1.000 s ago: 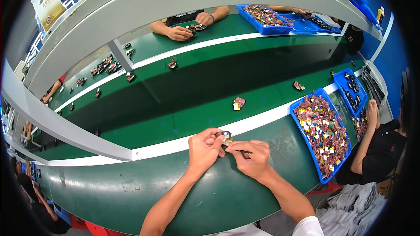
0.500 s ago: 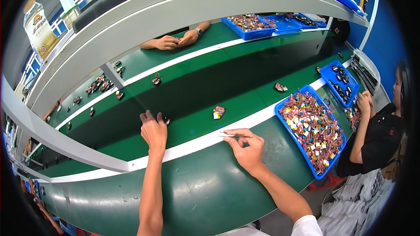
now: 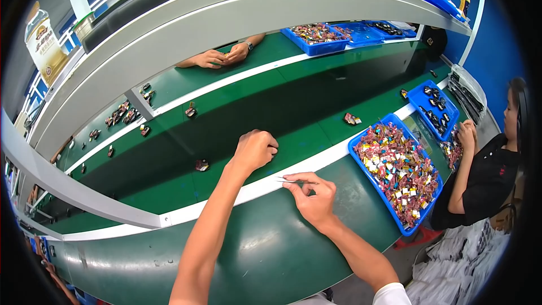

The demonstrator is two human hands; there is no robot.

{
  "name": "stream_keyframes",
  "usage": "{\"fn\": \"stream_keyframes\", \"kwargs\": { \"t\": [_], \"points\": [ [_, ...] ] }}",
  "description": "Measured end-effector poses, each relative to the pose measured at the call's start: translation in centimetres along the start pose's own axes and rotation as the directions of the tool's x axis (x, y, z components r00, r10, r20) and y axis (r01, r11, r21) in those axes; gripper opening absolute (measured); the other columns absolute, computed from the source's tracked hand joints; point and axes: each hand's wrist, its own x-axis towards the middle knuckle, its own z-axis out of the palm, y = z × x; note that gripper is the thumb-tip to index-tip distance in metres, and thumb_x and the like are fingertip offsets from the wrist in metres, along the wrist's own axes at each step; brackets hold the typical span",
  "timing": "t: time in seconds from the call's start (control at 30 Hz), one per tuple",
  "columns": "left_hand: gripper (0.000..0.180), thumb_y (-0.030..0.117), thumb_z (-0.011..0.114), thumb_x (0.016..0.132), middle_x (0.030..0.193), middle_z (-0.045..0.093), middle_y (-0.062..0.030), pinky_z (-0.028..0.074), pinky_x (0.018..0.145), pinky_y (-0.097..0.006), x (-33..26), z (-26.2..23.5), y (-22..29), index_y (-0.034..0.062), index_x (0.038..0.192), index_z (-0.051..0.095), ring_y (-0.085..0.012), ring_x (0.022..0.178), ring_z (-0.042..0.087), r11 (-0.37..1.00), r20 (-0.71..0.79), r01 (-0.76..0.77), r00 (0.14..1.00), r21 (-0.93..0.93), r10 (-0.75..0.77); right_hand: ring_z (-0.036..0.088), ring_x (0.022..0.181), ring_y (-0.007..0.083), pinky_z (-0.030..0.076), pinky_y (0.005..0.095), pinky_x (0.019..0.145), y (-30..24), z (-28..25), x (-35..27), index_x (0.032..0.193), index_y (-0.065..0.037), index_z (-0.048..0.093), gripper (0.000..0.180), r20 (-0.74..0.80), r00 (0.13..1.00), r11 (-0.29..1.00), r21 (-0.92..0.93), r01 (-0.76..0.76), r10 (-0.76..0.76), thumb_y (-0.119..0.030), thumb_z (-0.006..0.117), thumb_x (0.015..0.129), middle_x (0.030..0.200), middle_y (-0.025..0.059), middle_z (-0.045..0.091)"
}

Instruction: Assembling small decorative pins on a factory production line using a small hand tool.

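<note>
My left hand is over the green conveyor belt, its fingers curled downward; what they hold, if anything, is hidden behind the hand. Tweezers with thin metal tips are pinched in my right hand, above the white rail at the belt's near side. Their tips point left, toward my left hand. A small reddish and black part lies on the belt to the left of my left hand. Farther right on the belt sits another small part, reddish with white and yellow.
A blue tray heaped with small reddish, white and yellow parts stands at my right. Beyond it, a co-worker sits beside a blue tray of black parts. Across the belt another person's hands work. A grey shelf beam spans overhead.
My left hand has moved right along the belt, and its fingers have curled. The reddish, white and yellow part formerly there is no longer visible. Parts on the belt have shifted slightly left.
</note>
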Motion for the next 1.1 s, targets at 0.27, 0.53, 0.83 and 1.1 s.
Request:
{"fn": "stream_keyframes", "kwargs": {
  "t": [0.27,0.53,0.83,1.1],
  "points": [
    [0.011,0.008,0.078,0.074,0.078,0.072,-0.0096,0.055,0.070,-0.038,0.1,0.1,-1.2,0.0050,0.084,0.076,-0.0275,0.076,0.070,0.990,-0.018,0.132,0.991,0.059,-0.131,0.033,0.041,0.0075,0.028,0.0265,0.042,-0.1,0.0,0.2,0.091,-0.008,0.077,0.015,-0.001,0.999,0.999,0.000,0.032,-0.032,-0.006,0.085,0.078,0.047,-0.0012,0.041],
    [0.008,0.003,0.068,0.080,0.070,0.066,-0.0069,0.044,0.049,-0.028,-5.3,-2.4,-1.5,-0.0026,0.085,0.068,-0.0120,0.058,0.060,0.724,0.119,0.459,0.875,-0.514,-0.470,0.039,0.041,0.0068,0.031,0.0251,0.043,0.0,0.1,0.1,0.090,-0.003,0.075,0.016,0.008,0.999,0.998,0.041,0.047,-0.047,-0.004,0.084,0.078,0.069,0.0020,0.068],
    [0.008,0.003,0.067,0.090,0.074,0.066,-0.0082,0.043,0.044,-0.022,-11.3,0.5,-0.4,-0.0040,0.092,0.064,-0.0103,0.056,0.060,0.310,0.177,0.350,0.864,-0.884,-0.472,0.047,0.048,0.0000,0.036,0.0201,0.043,-1.5,0.0,0.0,0.090,0.004,0.069,0.014,0.191,0.926,0.887,0.276,-0.369,0.326,0.001,0.081,0.082,0.079,0.0031,0.071],
    [0.015,0.010,0.063,0.098,0.074,0.065,-0.0083,0.038,0.038,-0.022,-12.2,1.8,1.5,-0.0046,0.093,0.062,-0.0113,0.048,0.059,0.288,0.107,0.288,0.852,-0.913,-0.513,0.044,0.049,-0.0015,0.032,0.0178,0.041,-1.5,-0.1,-0.3,0.096,0.004,0.068,0.017,0.288,0.840,0.786,0.307,-0.536,0.460,0.003,0.079,0.083,0.075,0.0021,0.068]
  ]
}}
